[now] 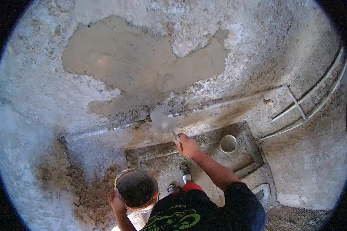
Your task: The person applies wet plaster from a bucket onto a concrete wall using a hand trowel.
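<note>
My right hand (187, 145) is closed on the handle of a metal trowel (162, 123), whose blade is against or close to the lower edge of a rough plastered wall (34, 77), just above a narrow ledge. A patch of wet grey plaster (142, 61) with ragged edges covers part of the wall above the blade. My left hand (116, 200) grips a round bucket (135, 188) by its side near the rim; it has a dark interior, a yellowish rim and some orange on it.
A small pale round bucket (228, 143) stands on the rough floor (219, 173) by the ledge (227, 113), right of my feet (185, 175). Pale bars or pipes (297, 102) run along the curved right side. A small raised fixture (261, 192) is at lower right.
</note>
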Demonstrator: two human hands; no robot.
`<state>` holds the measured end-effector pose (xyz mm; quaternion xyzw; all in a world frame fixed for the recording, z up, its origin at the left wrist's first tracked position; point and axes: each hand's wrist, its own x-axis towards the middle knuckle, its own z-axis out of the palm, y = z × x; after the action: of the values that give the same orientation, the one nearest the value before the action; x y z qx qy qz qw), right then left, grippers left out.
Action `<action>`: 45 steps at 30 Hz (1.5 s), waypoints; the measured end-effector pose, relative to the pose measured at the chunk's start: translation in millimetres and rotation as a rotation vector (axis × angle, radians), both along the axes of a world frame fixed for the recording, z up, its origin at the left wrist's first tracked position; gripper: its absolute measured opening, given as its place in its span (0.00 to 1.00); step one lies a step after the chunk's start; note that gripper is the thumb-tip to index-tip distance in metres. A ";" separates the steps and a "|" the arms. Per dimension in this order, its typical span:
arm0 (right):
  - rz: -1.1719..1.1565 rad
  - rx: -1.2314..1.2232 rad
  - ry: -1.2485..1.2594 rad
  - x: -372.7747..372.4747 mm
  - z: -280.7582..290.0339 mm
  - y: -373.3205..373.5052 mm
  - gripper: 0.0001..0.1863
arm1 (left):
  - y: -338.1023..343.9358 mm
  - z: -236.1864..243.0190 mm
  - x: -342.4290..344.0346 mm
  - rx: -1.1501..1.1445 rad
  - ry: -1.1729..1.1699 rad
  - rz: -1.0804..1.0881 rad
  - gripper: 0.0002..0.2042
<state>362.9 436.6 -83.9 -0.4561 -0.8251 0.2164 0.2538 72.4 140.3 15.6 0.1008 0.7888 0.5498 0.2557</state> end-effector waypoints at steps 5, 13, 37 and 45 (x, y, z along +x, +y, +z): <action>-0.159 0.186 0.298 -4.3 73.7 13.1 0.24 | -3.0 6.5 1.0 -0.018 -0.121 -0.033 0.23; -0.420 0.294 0.354 -42.7 87.4 62.2 0.21 | -11.1 -20.3 -10.5 -0.027 -0.111 -0.081 0.24; -0.209 -0.539 -0.171 140.2 -40.9 -296.3 0.30 | -104.2 -124.3 -51.3 -0.186 0.120 -0.222 0.21; 0.245 -0.180 -0.558 22.2 97.9 -261.5 0.25 | -72.0 -26.1 -18.3 -0.079 0.430 -0.477 0.20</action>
<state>385.1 175.2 13.9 -0.4156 -0.8892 0.1842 -0.0515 54.1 68.3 -10.5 0.3867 0.7996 0.4094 0.2087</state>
